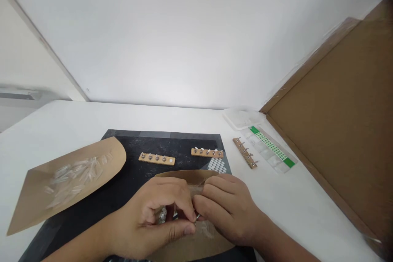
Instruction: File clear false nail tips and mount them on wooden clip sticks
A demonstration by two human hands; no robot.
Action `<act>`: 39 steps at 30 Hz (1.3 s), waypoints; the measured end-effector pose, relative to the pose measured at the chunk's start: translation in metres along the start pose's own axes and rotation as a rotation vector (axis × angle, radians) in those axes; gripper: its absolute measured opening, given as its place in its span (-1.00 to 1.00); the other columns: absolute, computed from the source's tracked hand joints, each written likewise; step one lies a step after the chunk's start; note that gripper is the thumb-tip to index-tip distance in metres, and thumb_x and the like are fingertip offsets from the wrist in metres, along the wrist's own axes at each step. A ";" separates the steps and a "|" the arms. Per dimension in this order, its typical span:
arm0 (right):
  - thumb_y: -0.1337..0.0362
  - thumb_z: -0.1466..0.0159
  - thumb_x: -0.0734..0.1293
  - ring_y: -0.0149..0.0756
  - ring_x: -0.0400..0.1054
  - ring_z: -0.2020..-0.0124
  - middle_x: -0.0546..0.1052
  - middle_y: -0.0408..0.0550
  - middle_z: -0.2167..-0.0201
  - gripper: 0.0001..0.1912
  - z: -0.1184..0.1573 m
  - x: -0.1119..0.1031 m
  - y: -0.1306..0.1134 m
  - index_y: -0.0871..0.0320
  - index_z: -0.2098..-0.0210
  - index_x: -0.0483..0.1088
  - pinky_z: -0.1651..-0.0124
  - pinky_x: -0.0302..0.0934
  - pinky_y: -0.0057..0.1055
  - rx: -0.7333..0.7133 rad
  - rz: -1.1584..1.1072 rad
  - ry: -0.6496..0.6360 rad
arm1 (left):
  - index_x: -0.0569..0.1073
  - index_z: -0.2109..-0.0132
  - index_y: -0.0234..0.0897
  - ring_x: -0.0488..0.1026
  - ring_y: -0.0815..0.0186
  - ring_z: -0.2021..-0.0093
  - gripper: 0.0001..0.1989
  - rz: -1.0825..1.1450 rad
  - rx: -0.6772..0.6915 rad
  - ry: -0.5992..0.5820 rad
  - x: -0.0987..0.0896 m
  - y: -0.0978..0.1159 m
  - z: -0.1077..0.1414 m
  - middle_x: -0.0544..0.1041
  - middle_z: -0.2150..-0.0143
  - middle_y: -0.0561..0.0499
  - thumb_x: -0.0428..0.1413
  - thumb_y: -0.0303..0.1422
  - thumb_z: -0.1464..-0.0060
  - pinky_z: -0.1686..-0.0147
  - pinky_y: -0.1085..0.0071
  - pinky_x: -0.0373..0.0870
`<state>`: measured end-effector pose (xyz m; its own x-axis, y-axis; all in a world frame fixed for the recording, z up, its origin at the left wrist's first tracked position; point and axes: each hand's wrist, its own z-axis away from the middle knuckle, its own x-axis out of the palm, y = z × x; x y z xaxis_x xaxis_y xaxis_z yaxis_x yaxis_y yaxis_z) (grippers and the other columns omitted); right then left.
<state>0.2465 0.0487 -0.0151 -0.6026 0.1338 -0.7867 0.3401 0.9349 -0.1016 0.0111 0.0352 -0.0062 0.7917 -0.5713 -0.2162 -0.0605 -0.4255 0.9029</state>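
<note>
My left hand (pixel 159 213) and my right hand (pixel 227 208) meet at the bottom centre, above a brown paper sheet (pixel 184 249) with small clear pieces on it. Both are closed in a pinch around a tiny part between the fingertips, mostly hidden. Beyond them, a wooden strip (pixel 156 159) with several metal pieces and a white dot lies on the black mat (pixel 129 196). Another strip (pixel 207 153), fitted with metal and white pieces, is to its right. White oval stickers (pixel 217 165) lie near the mat's right edge.
A curved brown sheet (pixel 33 188) holding clear plastic tubes (pixel 82 172) is at the left. On the white table (pixel 285 204) at the right are a third strip (pixel 245 153), a green-and-white labelled bag (pixel 272 147) and a clear tray (pixel 241 118). A cardboard panel (pixel 337 110) stands at far right.
</note>
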 end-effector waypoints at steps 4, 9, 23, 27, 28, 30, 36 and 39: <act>0.37 -0.64 0.08 -0.31 0.16 0.44 0.41 -0.16 0.50 -0.57 -0.001 0.001 0.000 0.20 0.28 0.46 0.38 -0.08 -0.25 0.003 0.018 -0.019 | 0.51 0.18 -0.24 0.47 0.31 0.34 -0.93 -0.111 0.000 -0.065 -0.004 0.003 0.002 0.58 0.31 -0.03 0.19 -0.49 -0.33 0.28 0.41 0.38; 0.38 -0.64 0.06 -0.31 0.19 0.44 0.40 -0.16 0.50 -0.55 0.000 0.003 -0.002 0.19 0.27 0.47 0.38 -0.07 -0.26 0.032 0.009 -0.041 | 0.46 0.17 -0.22 0.42 0.32 0.37 -0.90 -0.244 0.006 -0.132 -0.011 0.008 0.003 0.50 0.33 0.00 0.11 -0.49 -0.36 0.32 0.41 0.33; 0.34 -0.63 0.14 -0.30 0.23 0.42 0.39 -0.16 0.49 -0.68 0.003 0.003 0.004 0.19 0.17 0.49 0.36 -0.06 -0.29 0.060 -0.004 -0.009 | 0.33 0.19 -0.22 0.36 0.39 0.46 -0.75 -0.062 -0.243 0.001 0.002 0.004 0.004 0.40 0.43 0.12 -0.04 -0.23 -0.52 0.35 0.47 0.34; 0.36 -0.61 0.18 -0.31 0.21 0.44 0.37 -0.17 0.49 -0.72 0.003 0.004 0.005 0.18 0.17 0.48 0.37 -0.07 -0.30 0.064 -0.019 0.004 | 0.32 0.18 -0.23 0.40 0.41 0.47 -0.69 0.078 -0.318 0.034 0.007 -0.002 0.009 0.38 0.45 0.14 -0.04 -0.15 -0.53 0.37 0.48 0.36; 0.37 -0.61 0.18 -0.32 0.20 0.44 0.37 -0.18 0.50 -0.72 0.003 0.004 0.005 0.18 0.18 0.48 0.38 -0.06 -0.30 0.062 -0.020 0.002 | 0.33 0.17 -0.23 0.41 0.41 0.46 -0.71 0.095 -0.318 0.051 0.008 -0.003 0.010 0.38 0.42 0.13 -0.02 -0.16 -0.53 0.37 0.49 0.37; 0.37 -0.61 0.17 -0.32 0.21 0.45 0.37 -0.18 0.50 -0.72 0.004 0.005 0.004 0.16 0.18 0.48 0.38 -0.05 -0.31 0.065 -0.017 0.001 | 0.35 0.15 -0.23 0.46 0.43 0.43 -0.75 0.116 -0.301 0.097 0.009 -0.005 0.011 0.40 0.33 0.10 0.01 -0.20 -0.52 0.35 0.49 0.40; 0.35 -0.62 0.14 -0.33 0.24 0.43 0.42 -0.16 0.48 -0.68 0.002 0.005 0.003 0.15 0.19 0.47 0.37 0.03 -0.34 0.092 -0.061 0.011 | 0.48 0.17 -0.25 0.57 0.47 0.42 -0.82 0.042 -0.179 0.177 0.008 -0.006 0.008 0.52 0.02 -0.06 0.08 -0.34 -0.48 0.36 0.49 0.50; 0.35 -0.62 0.14 -0.32 0.22 0.44 0.41 -0.16 0.48 -0.66 0.002 0.005 0.003 0.16 0.23 0.46 0.38 0.00 -0.33 0.092 -0.071 0.018 | 0.51 0.13 -0.23 0.56 0.48 0.45 -0.88 -0.015 -0.114 0.230 0.010 -0.008 0.008 0.59 0.04 -0.06 0.10 -0.42 -0.45 0.40 0.52 0.53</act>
<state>0.2458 0.0515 -0.0206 -0.6400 0.0748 -0.7647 0.3603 0.9082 -0.2127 0.0144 0.0277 -0.0181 0.9101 -0.3856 -0.1514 0.0109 -0.3431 0.9392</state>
